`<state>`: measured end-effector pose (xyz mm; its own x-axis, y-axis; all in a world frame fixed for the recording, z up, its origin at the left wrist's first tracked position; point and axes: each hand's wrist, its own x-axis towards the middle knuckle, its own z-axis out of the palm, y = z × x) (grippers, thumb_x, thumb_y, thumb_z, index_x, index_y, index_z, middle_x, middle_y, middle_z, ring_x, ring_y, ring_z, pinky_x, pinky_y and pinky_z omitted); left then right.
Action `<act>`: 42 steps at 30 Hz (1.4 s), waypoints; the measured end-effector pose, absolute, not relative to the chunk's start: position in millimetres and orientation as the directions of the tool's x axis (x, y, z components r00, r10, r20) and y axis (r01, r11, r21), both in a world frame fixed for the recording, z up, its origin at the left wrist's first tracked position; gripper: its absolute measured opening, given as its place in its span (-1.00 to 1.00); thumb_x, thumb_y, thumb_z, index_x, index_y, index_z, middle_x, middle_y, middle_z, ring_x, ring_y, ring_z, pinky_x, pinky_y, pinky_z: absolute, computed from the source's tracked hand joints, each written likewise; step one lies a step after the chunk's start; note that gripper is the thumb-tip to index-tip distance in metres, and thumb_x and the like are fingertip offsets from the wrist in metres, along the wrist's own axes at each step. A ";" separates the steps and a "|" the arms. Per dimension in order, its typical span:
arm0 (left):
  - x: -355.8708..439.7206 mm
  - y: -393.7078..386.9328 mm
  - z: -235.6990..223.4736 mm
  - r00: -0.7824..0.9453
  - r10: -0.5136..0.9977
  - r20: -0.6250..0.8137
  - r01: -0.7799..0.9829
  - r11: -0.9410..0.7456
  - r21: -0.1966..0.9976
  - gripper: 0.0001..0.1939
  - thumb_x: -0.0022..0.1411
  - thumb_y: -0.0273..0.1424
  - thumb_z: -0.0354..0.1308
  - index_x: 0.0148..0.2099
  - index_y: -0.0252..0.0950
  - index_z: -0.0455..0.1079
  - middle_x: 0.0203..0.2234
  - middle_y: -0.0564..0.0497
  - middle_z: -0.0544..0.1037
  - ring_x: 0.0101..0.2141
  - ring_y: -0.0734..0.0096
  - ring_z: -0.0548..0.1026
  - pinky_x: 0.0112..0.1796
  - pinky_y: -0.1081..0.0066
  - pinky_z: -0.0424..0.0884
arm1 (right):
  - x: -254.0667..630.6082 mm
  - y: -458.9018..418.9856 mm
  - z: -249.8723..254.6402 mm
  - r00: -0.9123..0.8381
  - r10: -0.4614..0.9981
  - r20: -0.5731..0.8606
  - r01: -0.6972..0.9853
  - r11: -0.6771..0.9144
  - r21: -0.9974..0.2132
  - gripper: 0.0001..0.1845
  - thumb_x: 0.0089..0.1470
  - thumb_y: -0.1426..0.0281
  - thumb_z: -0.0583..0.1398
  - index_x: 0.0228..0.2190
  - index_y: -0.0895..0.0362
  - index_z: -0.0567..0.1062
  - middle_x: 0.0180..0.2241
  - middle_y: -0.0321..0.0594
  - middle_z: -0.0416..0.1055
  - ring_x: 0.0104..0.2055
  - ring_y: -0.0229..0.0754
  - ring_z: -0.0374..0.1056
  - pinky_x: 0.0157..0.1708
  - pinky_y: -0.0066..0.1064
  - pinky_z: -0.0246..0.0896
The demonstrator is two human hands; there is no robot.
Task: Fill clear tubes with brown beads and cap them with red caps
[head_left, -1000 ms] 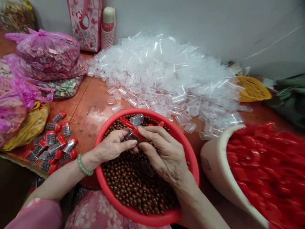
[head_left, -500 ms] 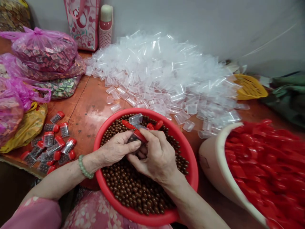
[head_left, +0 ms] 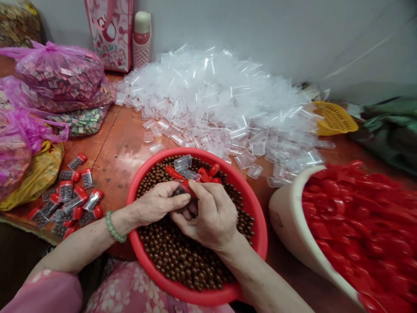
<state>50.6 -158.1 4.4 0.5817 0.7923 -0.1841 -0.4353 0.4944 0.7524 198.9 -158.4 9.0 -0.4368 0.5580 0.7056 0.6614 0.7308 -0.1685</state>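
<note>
Above the red basin [head_left: 260,226], my left hand [head_left: 158,202] is closed around a small clear plastic container [head_left: 179,190] with dark balls inside. My right hand [head_left: 213,213] grips the red cap [head_left: 186,186] at the container's end, its fingers bent and partly hiding it. Brown candy-like balls [head_left: 185,256] fill the basin under both hands. On top of them, just beyond my fingers, lie an empty clear container [head_left: 183,162] and several loose red caps [head_left: 213,170].
Capped, filled containers [head_left: 66,191] lie on the table at left, by purple bags [head_left: 61,71]. Clear containers [head_left: 211,100] form a large heap at the back. A white bucket [head_left: 286,213] of red caps [head_left: 358,217] stands at right, a yellow basket [head_left: 335,119] behind it.
The view has shifted slightly, so the bucket and heap sit a little further left. Both hands keep their hold on the container and its cap, with the right hand slightly repositioned.
</note>
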 end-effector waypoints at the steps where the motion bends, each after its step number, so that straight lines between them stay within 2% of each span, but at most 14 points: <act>1: 50.3 -159.0 3.8 0.578 0.794 -0.186 -0.430 0.491 0.758 -0.57 0.06 -0.11 0.32 -0.30 -0.39 0.35 -0.51 0.04 0.47 -0.49 0.55 0.44 -0.42 0.53 0.37 | 198.2 -159.4 7.9 -0.437 0.559 0.705 0.658 0.733 -0.173 -0.33 0.00 0.32 0.24 0.13 0.14 0.18 -0.24 -0.05 0.44 -0.31 -0.03 0.36 -0.32 -0.18 0.32; 4: 48.7 -160.7 1.6 0.555 0.803 -0.218 -0.409 0.491 0.769 -0.55 0.08 -0.07 0.29 -0.31 -0.40 0.36 -0.52 0.03 0.48 -0.50 0.55 0.44 -0.44 0.53 0.35 | 198.0 -161.8 8.9 -0.479 0.584 0.655 0.653 0.736 -0.178 -0.36 0.03 0.31 0.23 0.12 0.16 0.20 -0.25 -0.03 0.44 -0.30 -0.02 0.36 -0.31 -0.16 0.34; 6: 46.8 -159.9 1.0 0.504 0.825 -0.255 -0.409 0.488 0.771 -0.54 0.09 -0.05 0.27 -0.30 -0.40 0.36 -0.52 0.04 0.47 -0.52 0.56 0.43 -0.45 0.53 0.34 | 201.7 -160.9 15.8 -0.534 0.657 0.531 0.653 0.720 -0.235 -0.37 0.03 0.26 0.26 0.09 0.19 0.24 -0.21 0.01 0.44 -0.23 0.03 0.38 -0.25 -0.10 0.36; 10: 43.0 -154.4 4.9 0.461 0.859 -0.225 -0.350 0.408 0.843 -0.55 0.09 -0.04 0.26 -0.35 -0.40 0.37 -0.50 0.03 0.46 -0.51 0.57 0.41 -0.41 0.51 0.33 | 212.6 -146.0 42.3 -0.590 0.762 0.266 0.554 0.622 -0.554 -0.39 0.01 0.14 0.30 0.03 0.15 0.34 -0.05 0.01 0.42 -0.01 0.05 0.37 -0.04 -0.08 0.34; 14: 43.6 -151.1 6.4 0.582 0.803 -0.126 -0.256 0.328 0.909 -0.51 0.13 0.02 0.19 -0.38 -0.40 0.39 -0.51 0.01 0.45 -0.51 0.56 0.38 -0.41 0.48 0.30 | 203.6 -120.5 64.7 -0.561 0.805 0.195 0.407 0.473 -0.782 -0.62 0.20 0.29 0.14 0.05 0.05 0.37 0.01 -0.14 0.44 0.02 -0.10 0.39 0.04 -0.19 0.29; 17: 44.4 -152.0 2.8 0.608 0.783 -0.130 -0.216 0.321 0.922 -0.51 0.16 0.01 0.16 -0.38 -0.40 0.41 -0.52 -0.01 0.45 -0.51 0.53 0.38 -0.41 0.46 0.29 | 190.8 -107.2 68.5 -0.697 0.700 0.154 0.281 0.465 -0.839 -0.77 0.20 0.37 0.10 -0.14 0.07 0.50 -0.10 -0.20 0.50 -0.06 -0.15 0.43 -0.02 -0.26 0.33; 19: 43.8 -152.8 0.9 0.609 0.781 -0.140 -0.226 0.340 0.913 -0.52 0.16 0.00 0.18 -0.37 -0.40 0.42 -0.51 -0.02 0.46 -0.50 0.51 0.39 -0.39 0.44 0.30 | 190.4 -104.9 65.8 -0.708 0.682 0.185 0.229 0.469 -0.853 -0.84 0.18 0.36 0.14 -0.27 0.09 0.53 -0.21 -0.21 0.52 -0.13 -0.16 0.44 -0.08 -0.28 0.36; 21: 42.7 -152.7 0.5 0.612 0.778 -0.142 -0.277 0.379 0.883 -0.55 0.16 -0.03 0.20 -0.33 -0.40 0.42 -0.48 -0.02 0.47 -0.49 0.51 0.41 -0.37 0.44 0.32 | 198.6 -107.9 60.9 -0.624 0.750 0.222 0.209 0.433 -0.877 -0.84 0.15 0.32 0.19 -0.23 0.09 0.51 -0.23 -0.20 0.50 -0.18 -0.16 0.45 -0.13 -0.28 0.39; 23: 41.9 -151.5 1.1 0.587 0.798 -0.137 -0.355 0.406 0.842 -0.60 0.16 -0.08 0.22 -0.25 -0.37 0.40 -0.43 -0.01 0.49 -0.48 0.52 0.43 -0.37 0.46 0.32 | 211.1 -114.2 55.9 -0.533 0.810 0.245 0.217 0.411 -0.885 -0.72 0.13 0.28 0.23 -0.11 0.07 0.47 -0.18 -0.18 0.49 -0.16 -0.14 0.45 -0.13 -0.25 0.39; 25: 41.6 -150.0 1.7 0.539 0.831 -0.134 -0.418 0.402 0.815 -0.63 0.16 -0.12 0.23 -0.20 -0.35 0.39 -0.42 0.02 0.49 -0.46 0.55 0.44 -0.37 0.50 0.31 | 221.6 -121.4 52.3 -0.521 0.796 0.308 0.268 0.495 -0.826 -0.64 0.09 0.26 0.27 -0.07 0.06 0.44 -0.13 -0.15 0.47 -0.09 -0.10 0.43 -0.09 -0.22 0.38; 29: 42.1 -149.0 1.1 0.517 0.841 -0.157 -0.430 0.414 0.803 -0.64 0.16 -0.12 0.23 -0.24 -0.36 0.39 -0.45 0.03 0.50 -0.46 0.59 0.42 -0.41 0.56 0.27 | 223.2 -132.7 48.7 -0.617 0.669 0.414 0.415 0.724 -0.551 -0.43 -0.01 0.19 0.34 0.00 0.14 0.38 -0.06 -0.01 0.43 0.00 0.00 0.38 -0.01 -0.15 0.34; 34: 44.9 -151.8 -0.5 0.471 0.862 -0.190 -0.492 0.435 0.755 -0.59 0.11 -0.10 0.28 -0.18 -0.35 0.41 -0.44 0.04 0.48 -0.43 0.54 0.44 -0.35 0.51 0.35 | 205.6 -140.5 35.7 -0.641 0.631 0.437 0.587 0.770 -0.250 -0.22 -0.04 0.08 0.32 0.08 0.26 0.27 -0.04 0.18 0.40 0.00 0.17 0.35 -0.05 0.03 0.32; 38: 47.5 -152.9 -0.1 0.433 0.884 -0.175 -0.515 0.402 0.757 -0.58 0.13 -0.14 0.27 -0.09 -0.36 0.43 -0.41 0.02 0.49 -0.41 0.51 0.44 -0.29 0.46 0.37 | 198.3 -143.6 24.4 -0.619 0.619 0.483 0.639 0.755 -0.147 -0.27 0.01 0.23 0.30 0.10 0.35 0.22 -0.05 0.24 0.39 -0.03 0.17 0.34 -0.08 0.03 0.32; 42: 48.4 -152.5 -0.1 0.418 0.896 -0.150 -0.533 0.376 0.758 -0.63 0.19 -0.17 0.22 -0.10 -0.35 0.43 -0.44 0.04 0.46 -0.43 0.53 0.39 -0.30 0.46 0.33 | 196.3 -143.0 18.5 -0.651 0.576 0.495 0.632 0.772 -0.066 -0.26 0.04 0.21 0.26 0.11 0.39 0.20 -0.07 0.24 0.40 -0.04 0.16 0.34 -0.12 0.01 0.32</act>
